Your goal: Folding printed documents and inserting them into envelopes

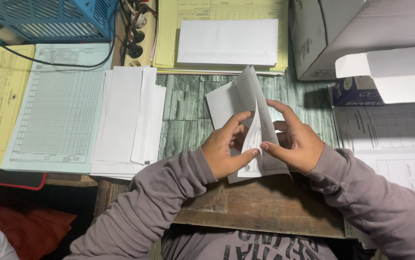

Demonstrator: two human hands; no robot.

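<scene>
Pinching a folded printed sheet (260, 137) upright over the green desk (188, 106), left hand (226, 149) and right hand (294, 142) meeting thumb to thumb, seemingly creasing it. Lying leftward, a pile of folded white papers (128, 120).

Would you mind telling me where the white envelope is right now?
In the head view, the white envelope lies top centre on the yellow forms, between the power strip and the cardboard box.

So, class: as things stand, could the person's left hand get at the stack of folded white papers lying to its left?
Probably yes. The left hand is pinching the folded sheet, so it must let go first, but only bare tabletop lies between it and the white stack.
</scene>
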